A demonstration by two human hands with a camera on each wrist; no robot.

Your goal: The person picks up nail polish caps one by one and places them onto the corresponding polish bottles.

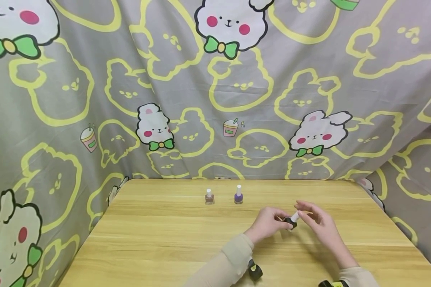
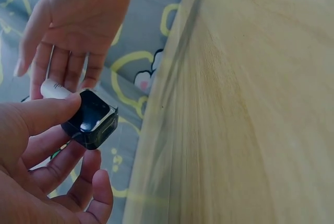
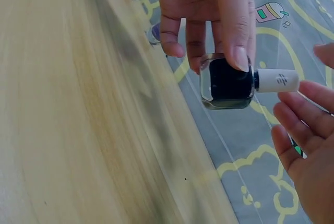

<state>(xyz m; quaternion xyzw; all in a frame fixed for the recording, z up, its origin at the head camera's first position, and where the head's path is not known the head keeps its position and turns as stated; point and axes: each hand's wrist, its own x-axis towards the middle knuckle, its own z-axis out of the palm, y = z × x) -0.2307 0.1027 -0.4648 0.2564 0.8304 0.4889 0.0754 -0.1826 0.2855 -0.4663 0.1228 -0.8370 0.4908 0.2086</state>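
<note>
Holding a dark nail polish bottle (image 1: 291,222) above the wooden table (image 1: 165,247), the left hand (image 1: 269,223) pinches its square glass body between thumb and fingertips (image 3: 241,57); bottle tipped on its side, white cap (image 3: 278,80) pointing toward the right hand. Left wrist view shows the thumb laid across the bottle's top edge, the other fingers curled beneath.

Right hand (image 1: 317,223) just beside the cap, fingers loosely spread and relaxed, gripping nothing; fingertips (image 3: 292,114) sit under and near the cap. Cannot tell whether they touch it.

Beyond the left hand, toward the far table edge, two more bottles stand upright and well apart from both hands: a pinkish-brown bottle (image 1: 209,197) and, to its right, a purple bottle (image 1: 238,194), each with a white cap. Patterned bunny cloth (image 1: 215,99) hangs behind the table.
</note>
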